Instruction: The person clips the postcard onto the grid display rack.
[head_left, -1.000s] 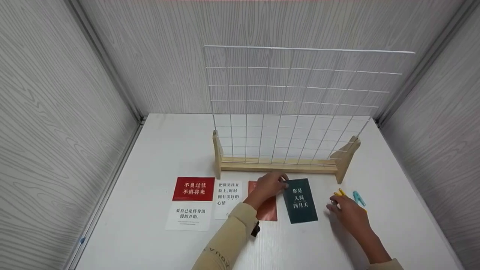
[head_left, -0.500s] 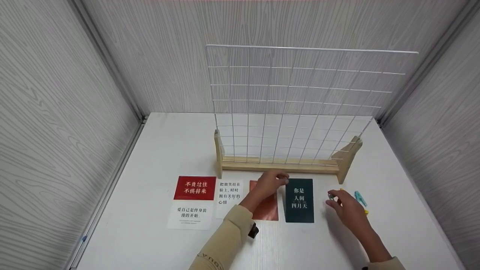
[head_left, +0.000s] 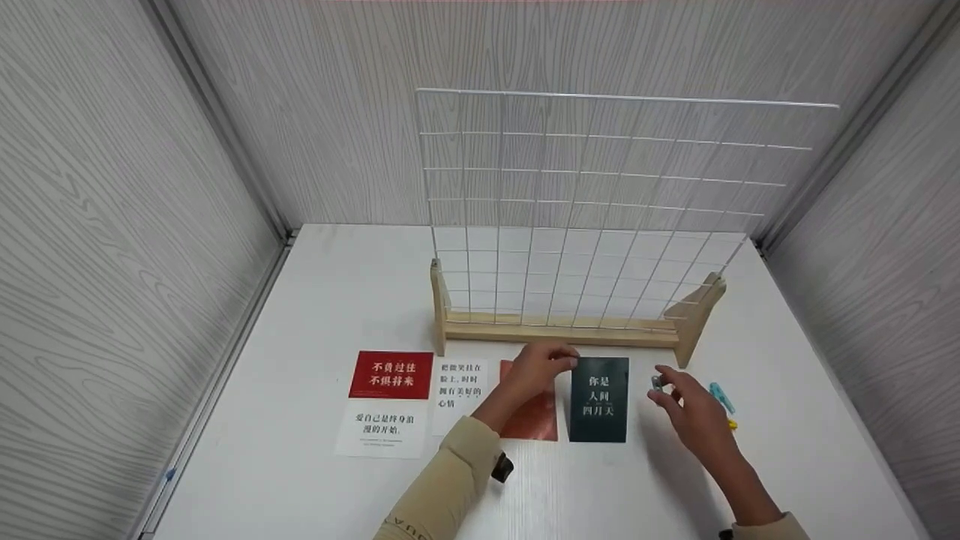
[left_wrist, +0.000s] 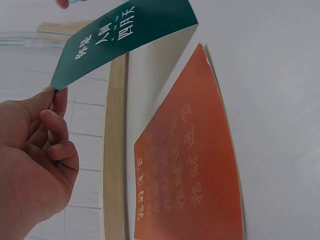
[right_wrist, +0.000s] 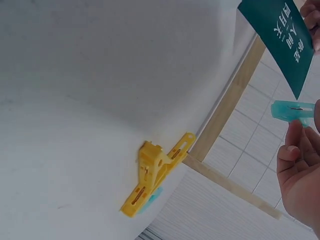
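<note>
My left hand (head_left: 536,367) pinches a dark green card (head_left: 600,424) with white characters by its top left corner. In the left wrist view the card is raised and tilted above the table. A teal clothes peg (right_wrist: 286,110) is pinched between thumb and fingers of my right hand (head_left: 697,420), just right of the green card and apart from it. Under my left forearm lies an orange-red card (left_wrist: 185,165), partly hidden in the head view. Several yellow pegs (right_wrist: 150,175) lie on the table by my right hand, with another teal peg (head_left: 721,397).
A white wire grid (head_left: 630,97) stands in a wooden base (head_left: 562,334) behind the cards. Left of my left arm lie a white card (head_left: 459,416) with dark characters and a red-and-white card (head_left: 390,361). Patterned walls enclose the table.
My right hand has risen from the pegs with the teal peg and shifted slightly left. The green card has turned straighter, while my left hand stays almost in place.
</note>
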